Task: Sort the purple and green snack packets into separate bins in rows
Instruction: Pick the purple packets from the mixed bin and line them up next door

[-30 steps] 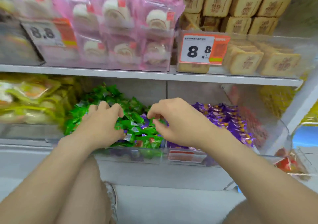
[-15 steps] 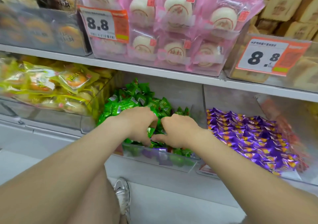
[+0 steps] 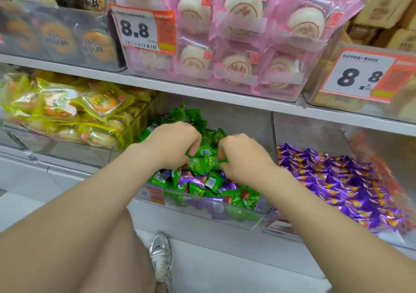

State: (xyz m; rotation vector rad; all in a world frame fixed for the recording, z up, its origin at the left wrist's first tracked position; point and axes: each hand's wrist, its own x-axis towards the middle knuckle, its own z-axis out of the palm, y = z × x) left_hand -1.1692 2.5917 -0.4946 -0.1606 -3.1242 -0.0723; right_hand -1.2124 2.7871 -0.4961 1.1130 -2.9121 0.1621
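Currently digging left hand and right hand into the green packets heaped in the clear bin at frame centre. Curling left fingers down around a green packet at that hand's 4 o'clock edge. Pinching another between right thumb and fingers at that hand's 9 o'clock edge. Holding both hands closed tight, knuckles up, just beside each other. Probably gathering greens off the top to straighten them, or to expose the stray purple packets mixed in at 6 o'clock of the hands, near the bin front. Working low in the heap, likely for a sure grip on slippery wrappers. Noting greens jumbled, pointing every way, sharing no long axis. Noting sorted purple packets at 3 o'clock in the neighbouring bin, lining up in rows running roughly 10 to 4 o'clock. Calling single-packet axes too blurred to tell. Judging sorting partway done, strays needing moving over to 3 o'clock.
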